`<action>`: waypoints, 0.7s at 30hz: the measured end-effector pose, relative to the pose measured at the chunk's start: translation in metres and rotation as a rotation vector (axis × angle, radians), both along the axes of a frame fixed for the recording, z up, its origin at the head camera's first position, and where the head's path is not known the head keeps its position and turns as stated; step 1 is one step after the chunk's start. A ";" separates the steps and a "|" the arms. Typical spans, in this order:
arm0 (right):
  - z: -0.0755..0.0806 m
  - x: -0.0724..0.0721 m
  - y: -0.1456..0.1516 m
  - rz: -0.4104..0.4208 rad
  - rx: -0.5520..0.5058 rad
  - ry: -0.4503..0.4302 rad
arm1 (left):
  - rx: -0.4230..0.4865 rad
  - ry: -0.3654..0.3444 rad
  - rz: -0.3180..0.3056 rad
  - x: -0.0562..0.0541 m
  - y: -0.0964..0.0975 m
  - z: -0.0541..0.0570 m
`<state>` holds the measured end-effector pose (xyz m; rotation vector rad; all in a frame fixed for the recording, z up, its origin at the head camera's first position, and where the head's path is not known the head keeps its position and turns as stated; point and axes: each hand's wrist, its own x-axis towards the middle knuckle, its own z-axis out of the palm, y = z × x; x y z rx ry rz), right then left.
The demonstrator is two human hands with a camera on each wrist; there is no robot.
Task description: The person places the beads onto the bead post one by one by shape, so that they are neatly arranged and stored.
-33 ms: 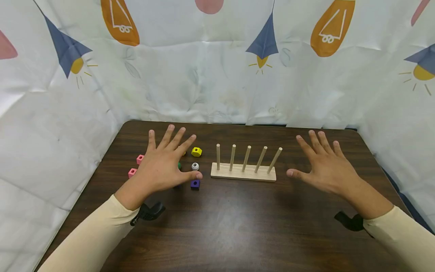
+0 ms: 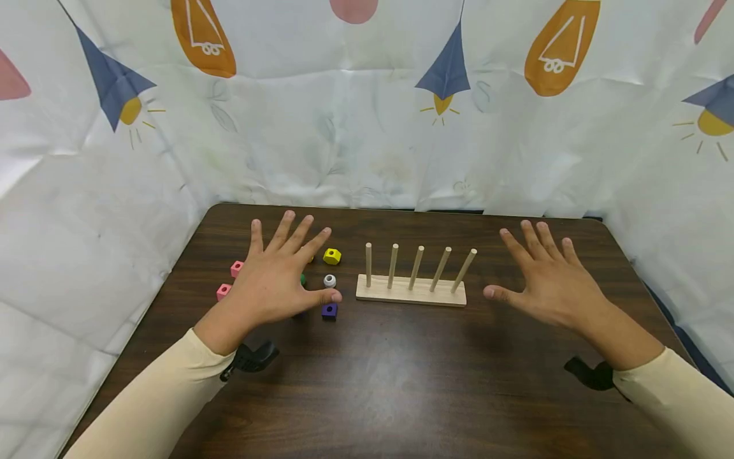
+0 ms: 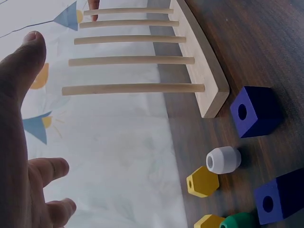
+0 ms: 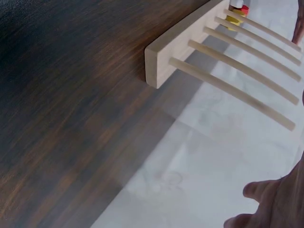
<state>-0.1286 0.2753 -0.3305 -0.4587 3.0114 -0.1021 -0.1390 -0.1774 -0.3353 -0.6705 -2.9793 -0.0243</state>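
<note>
My left hand (image 2: 272,284) hovers over the table's left side with its fingers spread wide, holding nothing. Beneath and around it lie small holed beads: pink cubes (image 2: 223,291), a yellow bead (image 2: 331,256), a white bead (image 2: 329,280) and a dark blue cube (image 2: 329,312). Another blue cube (image 3: 280,199) and a green bead (image 3: 240,221) show in the left wrist view, mostly hidden by the hand from above. Between the hands stands a wooden peg rack (image 2: 410,294) with a row of bare upright pegs. To its right my right hand (image 2: 553,284) is spread, also holding nothing.
The dark wood-grain table (image 2: 390,382) reaches a white printed cloth (image 2: 355,140) that hangs behind it and along both sides. Dark straps with black mounts (image 2: 255,358) sit at both wrists.
</note>
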 end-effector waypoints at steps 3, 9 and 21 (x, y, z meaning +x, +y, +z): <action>-0.001 0.001 0.000 0.005 -0.012 0.004 | 0.008 0.002 -0.005 0.000 0.000 -0.001; -0.011 0.001 -0.004 0.036 -0.059 0.025 | 0.083 -0.013 -0.050 0.001 -0.001 -0.011; -0.043 -0.004 -0.014 0.036 -0.116 0.029 | 0.193 0.017 -0.099 0.006 0.001 -0.037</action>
